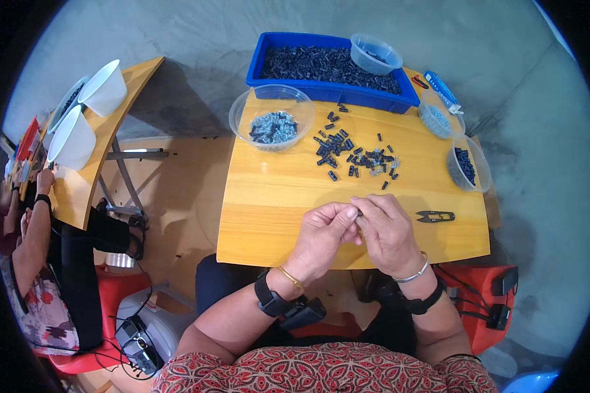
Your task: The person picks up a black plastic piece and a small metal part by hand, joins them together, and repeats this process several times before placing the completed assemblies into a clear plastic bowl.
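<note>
Close to the table's front edge, my left hand (326, 234) and my right hand (388, 230) meet with their fingertips together. Both are closed in a pinch around a small dark piece (359, 213), mostly hidden by the fingers. Beyond them lies a loose pile of small black plastic parts (333, 149), some mixed with small clear pieces (375, 171). To the right of my right hand, black thread snips (435, 216) lie flat on the yellow wooden table (269, 216).
A blue tray (334, 96) of black parts stands at the back, a clear tub (377, 56) inside it. Another tub (242, 121) holds clear and black pieces. Small tubs (482, 173) and a blue-white tube (442, 92) line the right. A person (36, 245) sits at another table, left.
</note>
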Demonstrator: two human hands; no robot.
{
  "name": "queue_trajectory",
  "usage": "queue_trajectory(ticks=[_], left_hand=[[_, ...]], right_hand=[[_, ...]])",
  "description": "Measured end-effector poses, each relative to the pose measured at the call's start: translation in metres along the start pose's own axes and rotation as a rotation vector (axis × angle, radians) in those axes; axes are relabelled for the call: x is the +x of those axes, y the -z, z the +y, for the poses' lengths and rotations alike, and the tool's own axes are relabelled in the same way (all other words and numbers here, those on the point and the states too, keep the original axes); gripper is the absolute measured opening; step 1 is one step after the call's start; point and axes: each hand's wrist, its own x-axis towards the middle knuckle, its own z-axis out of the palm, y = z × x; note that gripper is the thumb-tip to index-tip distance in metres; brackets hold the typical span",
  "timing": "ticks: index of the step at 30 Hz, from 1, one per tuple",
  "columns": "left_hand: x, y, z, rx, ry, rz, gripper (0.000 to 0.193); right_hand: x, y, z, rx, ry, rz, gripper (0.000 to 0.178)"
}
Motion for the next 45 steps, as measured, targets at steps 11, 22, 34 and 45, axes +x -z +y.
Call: queue_trajectory(ticks=[11,22,34,45], left_hand=[[0.0,0.003,0.005,-0.183,0.083,0.026,0.019],[0.002,0.001,0.008,-0.217,0.088,-0.037,0.019],[0.001,0.002,0.004,-0.148,0.058,-0.019,0.016],[0.002,0.002,0.006,-0.106,0.063,0.002,0.015]], right_hand=[[0.012,0.025,0.065,-0.195,-0.14,-0.34,0.017],[0.016,0.024,0.061,0.005,-0.204,-0.308,0.008],[-0.019,0.0,0.022,1.023,-0.568,-0.023,0.007],[-0.022,-0.018,0.024,1.434,-0.577,0.116,0.012]])
